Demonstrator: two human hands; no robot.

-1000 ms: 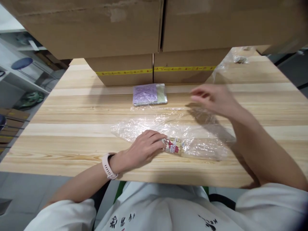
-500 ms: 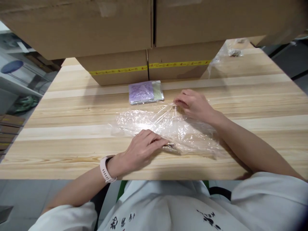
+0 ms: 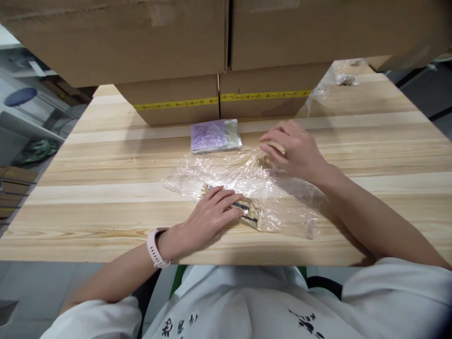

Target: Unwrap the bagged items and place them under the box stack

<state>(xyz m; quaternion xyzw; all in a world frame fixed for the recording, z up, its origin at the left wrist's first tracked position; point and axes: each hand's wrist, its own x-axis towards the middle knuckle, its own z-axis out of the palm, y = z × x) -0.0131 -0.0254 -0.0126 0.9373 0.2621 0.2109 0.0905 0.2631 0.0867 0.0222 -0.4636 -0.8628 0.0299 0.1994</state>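
The left hand (image 3: 212, 214) lies palm down, loosely open, its fingers spread over a gold packet (image 3: 250, 213) that pokes out on both sides of them; it seems to press rather than pinch. Around that hold spreads clear film (image 3: 229, 172), and whether the packet lies in it or under it I cannot tell. Beyond, to the right, the right hand (image 3: 294, 148) curls with thumb and fingertips close together over the film's far edge; whether they pinch any is unclear. The film looks feather-light, limp, slippery and easily torn, best taken by 1 edge between thumb and forefinger; the packet looks light and bendy, best held flat across its middle. Just left of the right fingertips lies a purple-and-green packet (image 3: 210, 135), with 2 cardboard boxes (image 3: 180, 89) behind it.
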